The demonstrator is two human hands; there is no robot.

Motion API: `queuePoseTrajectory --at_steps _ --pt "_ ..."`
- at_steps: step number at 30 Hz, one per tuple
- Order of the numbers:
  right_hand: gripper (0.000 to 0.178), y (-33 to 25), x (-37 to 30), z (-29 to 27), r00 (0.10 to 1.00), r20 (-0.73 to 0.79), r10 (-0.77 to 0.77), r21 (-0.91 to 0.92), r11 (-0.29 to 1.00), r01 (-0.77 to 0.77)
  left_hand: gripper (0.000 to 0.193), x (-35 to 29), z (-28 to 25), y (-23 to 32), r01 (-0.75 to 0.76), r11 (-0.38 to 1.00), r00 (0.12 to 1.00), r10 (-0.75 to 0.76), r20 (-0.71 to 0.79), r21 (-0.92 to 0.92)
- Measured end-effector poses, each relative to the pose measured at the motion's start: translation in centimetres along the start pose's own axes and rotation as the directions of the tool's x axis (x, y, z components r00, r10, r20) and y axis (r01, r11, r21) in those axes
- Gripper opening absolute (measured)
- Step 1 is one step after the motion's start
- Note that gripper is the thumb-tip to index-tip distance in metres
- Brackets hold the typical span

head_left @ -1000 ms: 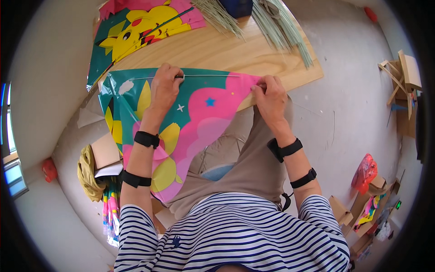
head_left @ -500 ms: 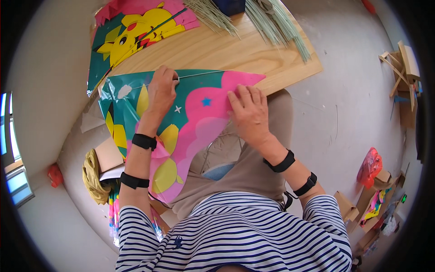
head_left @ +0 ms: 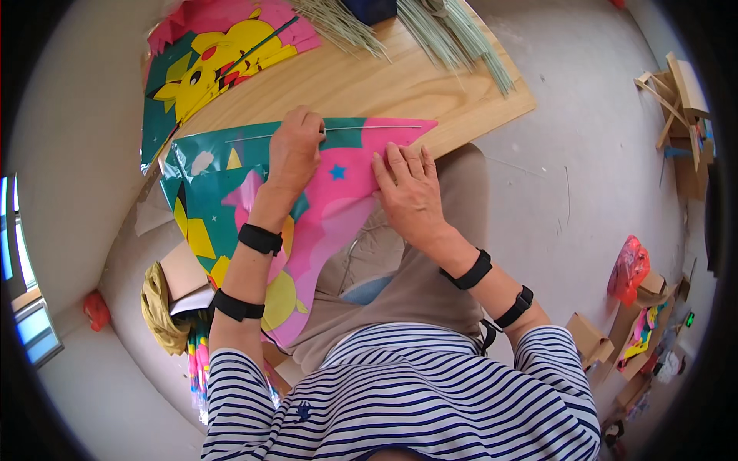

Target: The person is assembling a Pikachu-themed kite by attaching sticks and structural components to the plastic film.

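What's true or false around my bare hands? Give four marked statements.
1. The bare right hand touches the pink part of a glossy multicoloured sheet. True.
2. A thin pale rod runs near the sheet's far edge. True.
3. The printed blue star lies left of the bare left hand. False: the star lies between the hands.
4. The thin, pale-green sticks lie at the near edge of the wooden table. False: the sticks lie at its far side.

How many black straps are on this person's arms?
4: left wrist strap, left forearm strap nearer the left sleeve, right wrist strap, right forearm strap nearer the right sleeve.
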State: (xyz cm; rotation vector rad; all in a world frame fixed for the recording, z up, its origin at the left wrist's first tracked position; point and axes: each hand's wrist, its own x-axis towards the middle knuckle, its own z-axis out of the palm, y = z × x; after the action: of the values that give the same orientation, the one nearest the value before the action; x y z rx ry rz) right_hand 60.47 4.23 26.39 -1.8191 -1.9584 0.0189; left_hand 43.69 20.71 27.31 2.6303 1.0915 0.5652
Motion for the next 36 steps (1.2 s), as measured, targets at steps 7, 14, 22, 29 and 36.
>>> queuePoseTrajectory --at_steps 7,14,22,29,36 --pt "0.048 0.0 0.0 0.0 1.0 0.016 0.003 -0.007 1.0 -0.003 0.016 -0.1 -0.8 -0.4 0.027 1.0 0.999 -0.027 0.018 0.005" --pt "0.05 -0.1 0.1 -0.1 1.0 0.022 0.003 -0.005 1.0 -0.003 0.015 -0.1 -0.7 -0.6 0.042 0.999 0.999 -0.041 0.012 -0.006" --pt "0.065 -0.7 1.6 -0.5 0.999 0.024 0.04 0.083 0.996 -0.042 0.015 -0.2 -0.5 -0.8 0.054 0.998 0.999 -0.054 0.0 -0.03" --pt "0.077 -0.3 3.4 2.2 0.994 0.084 0.068 -0.001 0.998 -0.068 0.014 -0.5 -0.7 -0.9 0.103 0.991 0.995 -0.104 0.0 -0.09" --pt "0.079 -0.1 3.3 1.9 0.992 0.116 0.051 -0.03 0.998 -0.048 0.015 -3.0 -3.7 -4.4 0.233 0.965 0.967 -0.243 -0.073 -0.117"
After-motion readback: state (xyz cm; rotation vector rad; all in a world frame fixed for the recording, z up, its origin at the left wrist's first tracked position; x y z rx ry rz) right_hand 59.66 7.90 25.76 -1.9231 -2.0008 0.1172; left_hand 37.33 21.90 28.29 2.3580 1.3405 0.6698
